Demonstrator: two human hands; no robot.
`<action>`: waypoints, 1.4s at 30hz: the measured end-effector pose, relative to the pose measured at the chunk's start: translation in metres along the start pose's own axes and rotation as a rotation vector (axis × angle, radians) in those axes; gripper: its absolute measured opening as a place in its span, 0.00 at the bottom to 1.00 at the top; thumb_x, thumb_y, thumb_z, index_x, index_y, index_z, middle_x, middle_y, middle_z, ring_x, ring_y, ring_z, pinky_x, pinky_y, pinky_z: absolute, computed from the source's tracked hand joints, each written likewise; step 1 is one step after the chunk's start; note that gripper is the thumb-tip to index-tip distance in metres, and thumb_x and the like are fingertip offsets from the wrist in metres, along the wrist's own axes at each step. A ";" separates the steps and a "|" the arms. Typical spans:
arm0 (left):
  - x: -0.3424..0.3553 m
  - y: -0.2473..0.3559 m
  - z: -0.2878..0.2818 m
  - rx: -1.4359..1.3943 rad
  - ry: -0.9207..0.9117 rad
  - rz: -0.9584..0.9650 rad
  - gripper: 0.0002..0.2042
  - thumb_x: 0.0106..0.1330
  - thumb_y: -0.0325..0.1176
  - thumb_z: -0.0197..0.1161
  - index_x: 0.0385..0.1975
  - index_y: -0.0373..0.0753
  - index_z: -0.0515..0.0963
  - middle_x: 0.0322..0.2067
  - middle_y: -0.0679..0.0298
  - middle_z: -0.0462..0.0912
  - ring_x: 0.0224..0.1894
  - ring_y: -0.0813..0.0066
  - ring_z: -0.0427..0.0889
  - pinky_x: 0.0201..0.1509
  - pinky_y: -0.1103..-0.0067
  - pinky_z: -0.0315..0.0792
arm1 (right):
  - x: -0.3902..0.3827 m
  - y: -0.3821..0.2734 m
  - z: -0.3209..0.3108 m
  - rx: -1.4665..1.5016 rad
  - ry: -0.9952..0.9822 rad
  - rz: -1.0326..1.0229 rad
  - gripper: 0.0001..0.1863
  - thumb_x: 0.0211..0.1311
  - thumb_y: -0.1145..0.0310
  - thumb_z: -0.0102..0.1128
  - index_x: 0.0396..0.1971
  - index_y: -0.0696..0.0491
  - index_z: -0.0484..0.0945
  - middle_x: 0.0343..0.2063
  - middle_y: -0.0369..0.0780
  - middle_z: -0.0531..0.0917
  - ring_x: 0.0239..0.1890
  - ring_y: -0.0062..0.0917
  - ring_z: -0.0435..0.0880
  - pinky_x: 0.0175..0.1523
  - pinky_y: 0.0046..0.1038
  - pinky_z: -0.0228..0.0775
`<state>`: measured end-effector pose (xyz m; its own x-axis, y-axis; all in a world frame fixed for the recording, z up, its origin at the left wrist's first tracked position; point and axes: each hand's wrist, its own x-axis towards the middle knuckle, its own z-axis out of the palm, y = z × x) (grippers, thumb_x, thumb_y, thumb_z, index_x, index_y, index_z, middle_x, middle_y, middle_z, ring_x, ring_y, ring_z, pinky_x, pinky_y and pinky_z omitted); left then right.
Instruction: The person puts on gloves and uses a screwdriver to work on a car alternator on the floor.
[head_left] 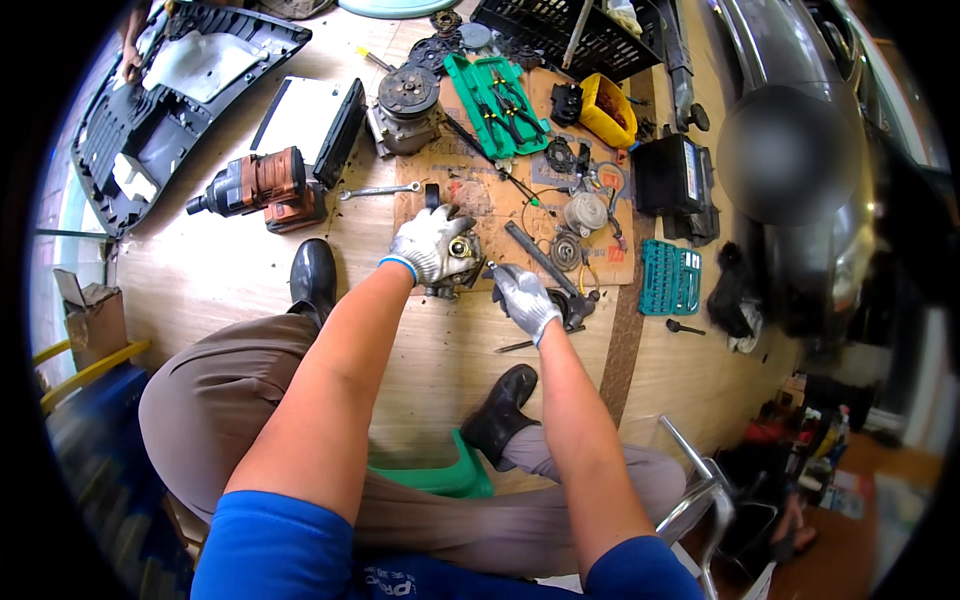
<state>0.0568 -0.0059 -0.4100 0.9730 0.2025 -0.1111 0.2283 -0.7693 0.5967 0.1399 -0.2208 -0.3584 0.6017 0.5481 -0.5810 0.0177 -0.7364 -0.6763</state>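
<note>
My left hand (428, 246), in a white glove, is closed around a metal machine part (464, 262) with a round brass-coloured opening. The part stands at the near edge of a flattened cardboard sheet (420, 205). Close to its right side is my right hand (523, 297), also gloved, its fingers drawn together toward the part. Whatever they pinch is too small to name. A hammer (540, 258) lies just beyond the right hand. A black ring (432, 195) stands beyond the left hand, beside a combination wrench (380, 190).
An orange-black cordless impact wrench (262, 188) lies left. Farther off are a pulley-topped compressor (405, 105), a green pliers tray (495, 105) and a yellow container (607, 112). A black battery (668, 175) and teal socket set (672, 280) lie right. A green stool (450, 475) is beneath me.
</note>
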 end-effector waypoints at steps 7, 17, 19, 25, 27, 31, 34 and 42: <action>-0.001 0.005 -0.009 0.006 -0.033 -0.005 0.34 0.56 0.59 0.68 0.63 0.51 0.76 0.63 0.50 0.73 0.60 0.46 0.77 0.64 0.58 0.74 | 0.030 -0.025 -0.019 -0.299 -0.218 -0.034 0.23 0.76 0.52 0.50 0.45 0.59 0.82 0.26 0.45 0.84 0.30 0.34 0.82 0.42 0.34 0.72; 0.004 0.011 -0.011 0.002 -0.044 0.009 0.34 0.57 0.59 0.69 0.64 0.52 0.76 0.64 0.50 0.73 0.60 0.47 0.76 0.65 0.59 0.74 | 0.067 -0.009 -0.037 -0.720 -0.339 -0.520 0.23 0.76 0.53 0.49 0.48 0.58 0.82 0.42 0.52 0.87 0.47 0.47 0.84 0.54 0.41 0.74; -0.001 0.006 -0.014 -0.004 -0.062 -0.021 0.34 0.57 0.58 0.69 0.64 0.52 0.76 0.64 0.50 0.73 0.61 0.46 0.76 0.65 0.59 0.73 | 0.056 -0.006 -0.020 -0.391 -0.283 -0.196 0.22 0.76 0.54 0.50 0.48 0.59 0.82 0.38 0.51 0.87 0.41 0.42 0.85 0.50 0.38 0.74; 0.004 0.013 -0.015 0.005 -0.026 0.016 0.34 0.57 0.58 0.68 0.65 0.52 0.75 0.66 0.50 0.71 0.62 0.46 0.76 0.67 0.59 0.72 | 0.037 0.031 0.093 0.511 0.439 0.095 0.18 0.79 0.54 0.50 0.37 0.53 0.77 0.19 0.33 0.75 0.16 0.19 0.68 0.20 0.26 0.60; 0.005 0.009 -0.010 0.006 -0.034 0.006 0.34 0.57 0.58 0.68 0.65 0.52 0.75 0.66 0.50 0.71 0.62 0.46 0.76 0.67 0.58 0.72 | 0.034 0.023 0.088 0.635 0.385 0.167 0.18 0.79 0.53 0.50 0.36 0.52 0.78 0.19 0.32 0.74 0.16 0.17 0.69 0.20 0.24 0.60; 0.001 0.004 -0.009 0.006 -0.053 -0.022 0.34 0.57 0.58 0.68 0.64 0.51 0.75 0.66 0.50 0.71 0.62 0.45 0.76 0.67 0.58 0.72 | 0.003 -0.009 0.031 0.499 0.294 0.060 0.19 0.78 0.54 0.52 0.39 0.55 0.81 0.20 0.33 0.76 0.18 0.16 0.72 0.22 0.22 0.64; 0.003 0.006 -0.004 0.030 -0.016 0.003 0.35 0.57 0.58 0.68 0.65 0.51 0.75 0.66 0.50 0.71 0.62 0.44 0.76 0.66 0.58 0.73 | -0.001 0.001 -0.003 0.345 0.070 0.082 0.19 0.78 0.56 0.53 0.41 0.57 0.82 0.24 0.34 0.80 0.24 0.17 0.76 0.29 0.23 0.70; 0.002 0.013 -0.013 0.025 -0.072 -0.015 0.36 0.58 0.61 0.67 0.66 0.51 0.74 0.67 0.51 0.70 0.63 0.45 0.75 0.67 0.58 0.72 | 0.033 -0.017 -0.026 -0.215 -0.230 -0.042 0.24 0.76 0.51 0.49 0.42 0.58 0.83 0.29 0.45 0.86 0.33 0.35 0.83 0.42 0.35 0.74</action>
<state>0.0613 -0.0073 -0.3919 0.9692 0.1709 -0.1771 0.2429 -0.7814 0.5749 0.1800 -0.2007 -0.3545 0.4005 0.6372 -0.6585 0.2221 -0.7647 -0.6049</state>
